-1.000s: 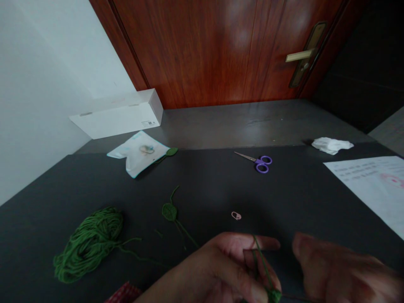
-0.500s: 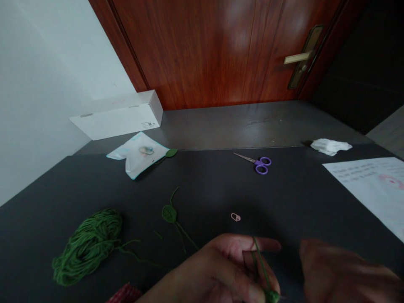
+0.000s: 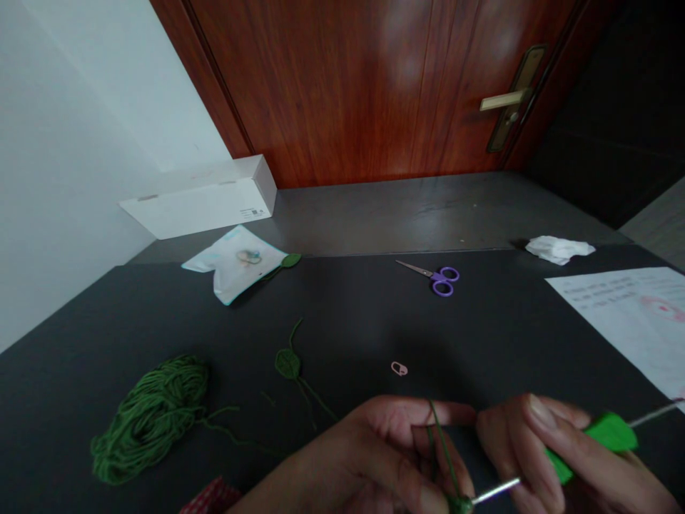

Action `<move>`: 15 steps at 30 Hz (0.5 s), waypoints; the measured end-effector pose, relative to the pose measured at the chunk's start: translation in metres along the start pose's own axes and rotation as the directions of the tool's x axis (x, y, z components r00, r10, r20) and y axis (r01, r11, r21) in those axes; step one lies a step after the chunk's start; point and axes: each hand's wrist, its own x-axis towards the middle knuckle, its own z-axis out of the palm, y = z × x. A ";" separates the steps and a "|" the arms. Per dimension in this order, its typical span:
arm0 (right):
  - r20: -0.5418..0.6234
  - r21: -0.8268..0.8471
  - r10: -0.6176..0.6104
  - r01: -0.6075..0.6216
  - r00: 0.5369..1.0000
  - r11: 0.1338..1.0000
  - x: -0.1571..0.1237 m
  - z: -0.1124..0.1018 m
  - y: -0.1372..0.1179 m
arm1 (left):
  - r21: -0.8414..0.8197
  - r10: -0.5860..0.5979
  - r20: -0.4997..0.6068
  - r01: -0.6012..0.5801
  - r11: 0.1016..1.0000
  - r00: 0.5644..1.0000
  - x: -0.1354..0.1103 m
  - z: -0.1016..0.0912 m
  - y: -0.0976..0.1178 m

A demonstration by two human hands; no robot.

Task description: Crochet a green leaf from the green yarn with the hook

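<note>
At the bottom edge my left hand (image 3: 374,457) is closed, pinching a small green crocheted piece (image 3: 461,504), with a strand of green yarn (image 3: 439,437) running over its forefinger. My right hand (image 3: 556,464) is closed round a crochet hook with a green handle (image 3: 594,441); the metal tip meets the green piece. A bundle of green yarn (image 3: 153,415) lies to the left on the dark table (image 3: 481,335). A finished green crocheted leaf (image 3: 287,363) with loose tails lies ahead of my left hand, and a small pink stitch marker (image 3: 399,368) lies beyond my fingers.
Purple-handled scissors (image 3: 439,277) lie further back. A plastic pouch (image 3: 235,263) with another green leaf (image 3: 290,260) beside it sits at the back left, near a white box (image 3: 203,198). A printed sheet (image 3: 626,314) and crumpled tissue (image 3: 559,248) lie right. A wooden door (image 3: 374,86) stands behind.
My right hand has turned and moved in towards the left hand, so the green-handled hook now shows with its tip at the green piece. The left hand has stayed put.
</note>
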 end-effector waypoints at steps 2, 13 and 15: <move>-0.033 0.136 0.079 -0.074 0.996 0.988 0.003 0.001 0.003 | 0.030 0.063 -0.035 -0.062 0.998 0.997 0.000 0.001 -0.001; -0.161 0.333 0.331 -0.265 0.930 0.905 0.007 0.002 0.007 | 0.374 0.414 -0.191 -0.323 0.869 0.890 0.001 -0.001 -0.004; -0.169 0.359 0.343 -0.267 0.924 0.894 0.008 0.002 0.007 | 0.427 0.442 -0.179 -0.335 0.840 0.879 0.000 0.000 -0.004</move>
